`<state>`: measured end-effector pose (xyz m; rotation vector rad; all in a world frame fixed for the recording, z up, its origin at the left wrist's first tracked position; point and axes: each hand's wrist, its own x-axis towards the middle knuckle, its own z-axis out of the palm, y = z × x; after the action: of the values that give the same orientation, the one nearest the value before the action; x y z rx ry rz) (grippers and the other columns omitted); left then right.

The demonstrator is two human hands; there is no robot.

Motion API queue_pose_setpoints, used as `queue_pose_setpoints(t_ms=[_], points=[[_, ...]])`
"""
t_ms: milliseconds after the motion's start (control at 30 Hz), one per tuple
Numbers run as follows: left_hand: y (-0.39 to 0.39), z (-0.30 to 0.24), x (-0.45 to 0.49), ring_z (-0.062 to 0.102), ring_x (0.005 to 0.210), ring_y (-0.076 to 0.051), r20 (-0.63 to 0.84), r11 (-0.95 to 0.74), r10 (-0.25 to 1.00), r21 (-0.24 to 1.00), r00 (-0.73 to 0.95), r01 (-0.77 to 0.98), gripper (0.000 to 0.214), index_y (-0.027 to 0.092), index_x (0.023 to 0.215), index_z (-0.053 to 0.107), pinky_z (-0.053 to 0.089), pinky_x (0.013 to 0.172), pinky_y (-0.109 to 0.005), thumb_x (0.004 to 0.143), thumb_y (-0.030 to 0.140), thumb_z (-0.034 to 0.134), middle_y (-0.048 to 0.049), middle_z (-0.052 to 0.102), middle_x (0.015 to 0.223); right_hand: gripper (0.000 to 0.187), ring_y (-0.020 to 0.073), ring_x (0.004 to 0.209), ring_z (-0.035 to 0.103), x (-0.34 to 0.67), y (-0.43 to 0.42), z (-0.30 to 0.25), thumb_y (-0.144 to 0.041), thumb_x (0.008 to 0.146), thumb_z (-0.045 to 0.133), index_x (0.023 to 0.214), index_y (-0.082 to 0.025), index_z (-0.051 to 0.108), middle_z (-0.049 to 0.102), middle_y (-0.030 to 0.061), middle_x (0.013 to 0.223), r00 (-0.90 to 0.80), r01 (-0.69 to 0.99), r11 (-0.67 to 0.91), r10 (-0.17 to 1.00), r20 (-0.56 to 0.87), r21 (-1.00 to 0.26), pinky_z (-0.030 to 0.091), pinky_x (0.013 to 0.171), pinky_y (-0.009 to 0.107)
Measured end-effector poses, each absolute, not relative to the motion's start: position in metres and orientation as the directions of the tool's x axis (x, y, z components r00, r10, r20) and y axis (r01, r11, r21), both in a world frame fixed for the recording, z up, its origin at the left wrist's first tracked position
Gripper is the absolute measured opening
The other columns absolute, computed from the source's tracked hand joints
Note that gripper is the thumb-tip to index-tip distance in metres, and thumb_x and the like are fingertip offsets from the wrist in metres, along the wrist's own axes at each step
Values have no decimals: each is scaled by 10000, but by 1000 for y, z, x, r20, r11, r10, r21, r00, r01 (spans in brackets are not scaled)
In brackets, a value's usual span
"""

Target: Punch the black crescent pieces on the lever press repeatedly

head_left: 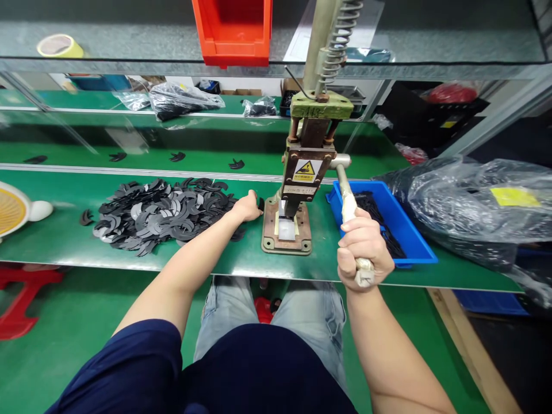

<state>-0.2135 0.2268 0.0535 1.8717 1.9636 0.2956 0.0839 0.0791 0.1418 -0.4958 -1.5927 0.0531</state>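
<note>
A hand press (pixel 297 190) with a rusty base plate and a yellow warning sticker stands on the green bench (pixel 241 261). My right hand (pixel 363 247) is closed round the press's tape-wrapped lever handle (pixel 347 201), which slopes down toward me. My left hand (pixel 248 207) reaches to the left side of the press base, its fingers pinched on a small black flat part (pixel 261 203). A heap of black crescent-shaped flat parts (pixel 159 215) lies just left of that hand.
A blue tray (pixel 414 241) with dark parts sits right of the press, beside a large plastic bag (pixel 478 201). A red bin (pixel 235 29) and a tape roll (pixel 59 46) stand on the upper shelf. A conveyor belt (pixel 129 146) behind carries single black parts.
</note>
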Motion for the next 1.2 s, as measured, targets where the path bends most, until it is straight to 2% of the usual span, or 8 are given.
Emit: queue_pose_setpoints(t_ms=[133,267,367,500,567,767,967,1200], points=[[220,60,-215,704,937,-261,-24,3,1000,523,12,852,209,205,1014,607,478,787,-318,906,336,728,-102,743,962,152,212,869,680,84,82,142,-193,791,698,716,-243,575,640,-37,713,-2,246,919,319,948,-309,528,1092,634],[205,69,-215,667,769,-206,22,-56,998,693,56,719,259,218,802,500,461,697,-287,920,315,709,-44,683,773,142,218,874,676,84,82,142,-188,792,698,721,-236,585,643,-29,710,-1,227,924,315,949,-307,523,1087,649],[190,70,-213,652,679,-169,-73,23,995,855,75,518,294,216,779,456,447,625,-254,930,301,693,-19,672,722,149,211,868,676,83,81,143,-201,802,701,721,-241,582,639,-33,706,-2,236,919,325,946,-315,531,1090,641],[172,72,-206,561,590,-121,-55,-9,991,887,125,461,293,182,777,565,399,563,-227,848,327,811,18,612,663,164,208,873,680,83,80,142,-215,814,704,718,-241,574,630,-37,700,1,242,917,326,946,-316,537,1097,640],[168,73,-200,563,571,-105,-77,26,988,936,132,351,271,159,818,611,426,564,-222,863,329,818,14,623,678,162,208,875,681,84,80,142,-210,812,705,718,-238,576,629,-35,702,0,237,918,326,945,-317,526,1114,647],[172,73,-176,635,510,-106,-212,210,975,977,72,35,339,142,964,572,510,536,-215,829,178,881,15,667,701,151,202,889,682,84,81,140,-190,793,710,736,-241,581,628,-41,714,-6,227,921,325,946,-315,518,1128,636],[180,75,-163,655,513,-107,-309,308,941,951,137,32,299,125,847,575,583,569,-221,867,191,867,-2,646,627,167,197,885,685,84,81,139,-205,800,722,729,-235,573,628,-42,707,-6,226,922,324,946,-315,535,1102,625],[179,78,-164,665,484,-127,-342,334,924,940,171,77,322,143,825,542,570,520,-203,918,261,827,-37,672,611,177,192,873,691,85,83,136,-290,841,715,735,-265,575,632,-50,704,1,244,917,325,946,-316,539,1121,612]])
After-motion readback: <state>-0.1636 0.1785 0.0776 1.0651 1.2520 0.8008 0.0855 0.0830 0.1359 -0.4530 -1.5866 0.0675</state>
